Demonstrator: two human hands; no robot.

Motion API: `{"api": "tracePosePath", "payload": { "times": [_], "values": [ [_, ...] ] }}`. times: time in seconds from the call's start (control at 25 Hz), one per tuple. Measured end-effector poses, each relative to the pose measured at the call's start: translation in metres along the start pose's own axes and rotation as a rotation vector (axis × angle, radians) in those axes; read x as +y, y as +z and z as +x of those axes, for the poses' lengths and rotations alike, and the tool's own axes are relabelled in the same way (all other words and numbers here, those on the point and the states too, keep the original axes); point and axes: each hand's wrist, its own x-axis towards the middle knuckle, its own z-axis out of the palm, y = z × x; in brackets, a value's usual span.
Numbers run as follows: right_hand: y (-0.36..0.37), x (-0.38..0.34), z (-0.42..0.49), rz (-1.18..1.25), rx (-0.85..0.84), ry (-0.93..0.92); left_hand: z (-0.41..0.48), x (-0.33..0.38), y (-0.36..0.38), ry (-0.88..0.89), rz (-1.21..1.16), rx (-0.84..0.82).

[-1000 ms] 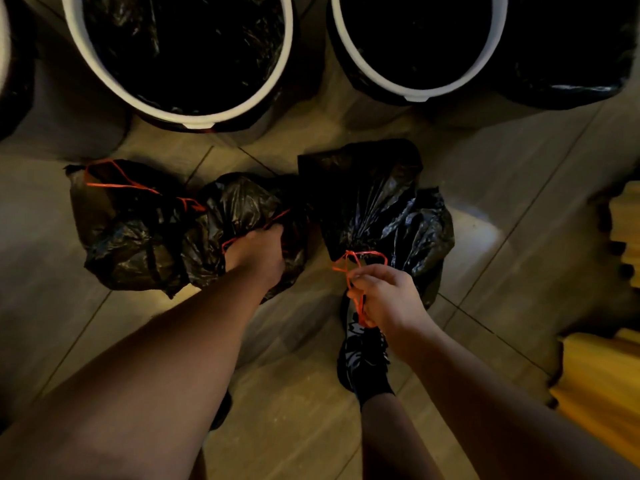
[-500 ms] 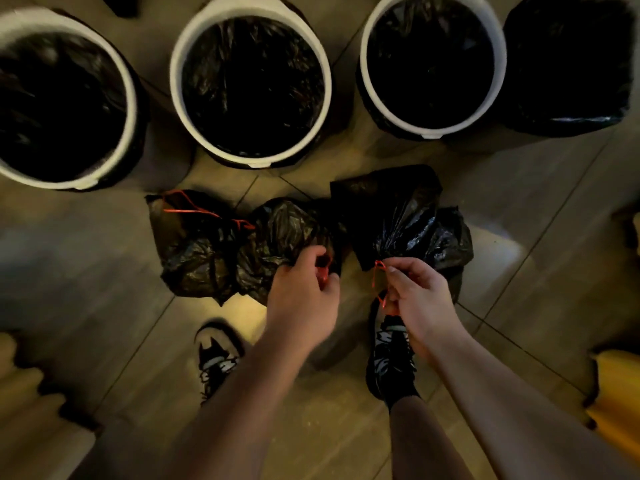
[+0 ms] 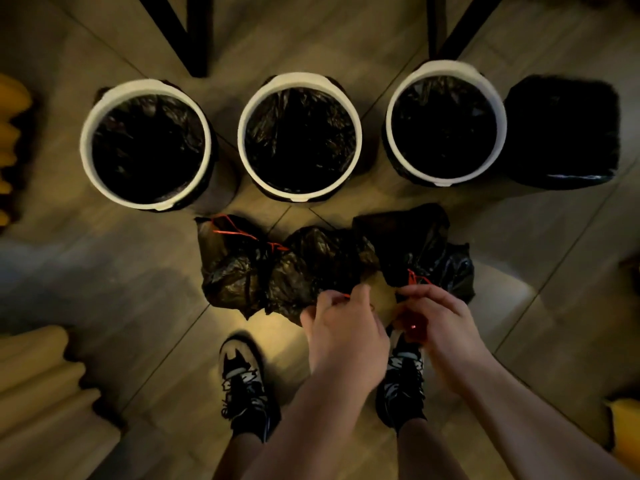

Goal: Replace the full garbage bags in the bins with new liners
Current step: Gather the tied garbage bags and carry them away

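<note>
Three full black bags lie in a row on the floor [image 3: 104, 271], just in front of the bins. The left bag [image 3: 228, 268] is tied with a red string and no hand touches it; the middle bag [image 3: 311, 265] lies against it, and the right bag [image 3: 426, 247] lies against the middle one.

The left hand [image 3: 343, 327] has curled fingers and pinches the near edge of the middle bag, where a bit of red shows; the right hand [image 3: 440, 323] is curled too and seems to pinch the red string [image 3: 414, 277] of the right bag, though the light is dim. The two hands are close together, above the right shoe [image 3: 401, 379].

Behind the bags stand three round bins with white rims: the left bin [image 3: 86, 143], the middle bin [image 3: 242, 136] and the right bin [image 3: 391, 128]; each has a black liner inside and looks dark and hollow.

I think most of the job is done; the full bags are out and new liners are in. What is left seems to be tying or lifting the bags and taking them away.

A black lump [image 3: 561, 133] sits beside the right bin; I cannot tell if it is another bin or a bag.
</note>
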Motion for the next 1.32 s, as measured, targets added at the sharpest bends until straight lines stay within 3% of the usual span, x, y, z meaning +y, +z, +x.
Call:
{"api": "tracePosePath", "payload": {
  "times": [0.12,0.4,0.6,0.8,0.96,1.12,1.2,1.32],
  "values": [
    [-0.003,-0.011,-0.007,0.084,-0.064,0.046,-0.003,0.010,-0.006,-0.096,-0.348,-0.160],
    [-0.023,-0.033,-0.013,0.216,-0.123,0.131,-0.008,0.048,0.001,-0.129,-0.341,-0.118],
    [-0.028,-0.047,-0.012,0.113,-0.221,0.213,-0.015,0.064,0.016,-0.188,-0.362,-0.131],
    [-0.021,-0.045,-0.003,0.020,-0.154,0.284,-0.011,0.062,0.032,-0.163,-0.444,-0.177],
    [0.000,-0.031,0.000,0.042,-0.069,0.288,-0.002,0.031,0.025,-0.109,-0.561,-0.307],
    [0.031,-0.035,-0.002,0.207,0.150,0.206,0.027,-0.040,-0.003,-0.225,-0.569,-0.169],
    [0.041,-0.033,-0.001,0.242,0.211,0.165,0.055,-0.092,-0.019,-0.250,-0.446,-0.127],
    [0.051,-0.019,0.001,0.263,0.228,0.082,0.114,-0.161,-0.023,-0.185,-0.061,-0.043]
  ]
}}
